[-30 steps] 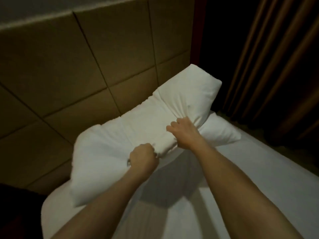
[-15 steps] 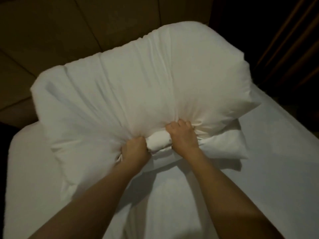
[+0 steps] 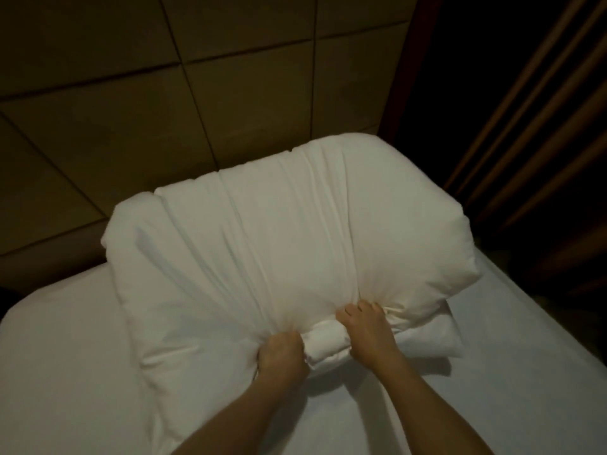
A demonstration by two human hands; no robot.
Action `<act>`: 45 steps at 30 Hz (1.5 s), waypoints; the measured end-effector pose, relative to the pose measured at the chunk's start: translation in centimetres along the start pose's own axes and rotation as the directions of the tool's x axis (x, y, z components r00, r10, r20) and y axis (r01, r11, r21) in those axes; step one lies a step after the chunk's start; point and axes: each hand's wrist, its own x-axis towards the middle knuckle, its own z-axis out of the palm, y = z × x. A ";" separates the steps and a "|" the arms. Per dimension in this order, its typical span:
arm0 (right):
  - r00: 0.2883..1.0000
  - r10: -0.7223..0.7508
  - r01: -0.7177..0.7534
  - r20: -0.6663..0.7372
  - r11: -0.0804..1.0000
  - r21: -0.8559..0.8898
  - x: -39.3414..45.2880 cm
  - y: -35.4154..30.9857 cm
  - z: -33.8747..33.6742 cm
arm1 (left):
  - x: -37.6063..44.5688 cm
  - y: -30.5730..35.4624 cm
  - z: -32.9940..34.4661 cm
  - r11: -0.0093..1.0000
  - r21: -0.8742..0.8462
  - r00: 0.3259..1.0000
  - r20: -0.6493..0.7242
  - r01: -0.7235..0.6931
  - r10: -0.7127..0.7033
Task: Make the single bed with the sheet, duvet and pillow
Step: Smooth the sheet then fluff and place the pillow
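White cotton bunches in tight pleats where both hands grip the near edge of the pillow (image 3: pixel 289 231). The left hand (image 3: pixel 281 359) is closed in a fist around a gathered wad of the case. The right hand (image 3: pixel 366 330), just beside it, has its fingers (image 3: pixel 356 308) curled down into the fabric, pinching a roll of cloth that runs between the two hands.

Beyond the knuckles, the pillow sits at the head of the bed on the fitted sheet (image 3: pixel 82 356), its far edge up against the padded headboard (image 3: pixel 164 110). A loose flap of the case sticks out right of the right hand.

To do this step well, I judge the filling should be shaken evenly toward the far corners while the hands keep the opening gathered. The flap should then be tucked under and the creases that fan away from the fingers smoothed out.

Its long axis runs left to right across the bed, slightly skewed, with the open end toward the person.
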 end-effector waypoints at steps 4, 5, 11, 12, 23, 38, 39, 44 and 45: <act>0.999 -0.002 0.003 0.040 1.000 -0.025 0.0 -2.0 -4.6 | -2.8 -2.2 -4.1 0.996 0.000 0.996 -0.012 -0.090 0.090; 0.999 0.004 -0.002 0.042 0.999 -0.037 0.1 -2.9 -6.2 | -3.6 -2.9 -5.7 0.994 -0.010 0.994 0.027 -0.110 0.110; 0.999 0.023 -0.028 -0.046 0.993 -0.116 4.3 -8.2 -16.2 | -4.7 -8.3 -14.8 0.984 0.076 0.975 -0.143 -0.163 0.173; 0.998 0.027 -0.035 -0.060 0.989 -0.143 4.8 -8.8 -17.3 | -4.7 -8.9 -16.0 0.983 0.083 0.972 -0.153 -0.166 0.177; 0.996 -0.017 0.005 -0.087 0.990 -0.141 6.0 -11.5 -30.1 | -10.4 -10.8 -28.4 0.978 0.159 0.911 -0.369 -0.137 0.187; 0.965 -0.181 0.192 0.190 0.980 -0.043 8.3 -14.4 -36.5 | -16.3 -12.4 -31.9 0.991 -0.118 0.963 -0.255 0.057 -0.085; 0.970 -0.178 0.191 0.165 0.979 -0.069 9.0 -15.0 -37.5 | -16.5 -12.7 -32.9 0.994 -0.099 0.954 -0.288 0.056 -0.082; 0.985 -0.150 0.146 -0.085 0.988 -0.054 11.1 -15.3 -45.6 | -19.0 -12.6 -41.1 1.000 -0.003 0.812 -0.583 0.019 -0.018; 0.981 -0.135 0.133 -0.140 0.991 -0.024 10.9 -15.2 -47.3 | -19.6 -12.3 -42.5 1.000 0.003 0.772 -0.636 0.005 -0.002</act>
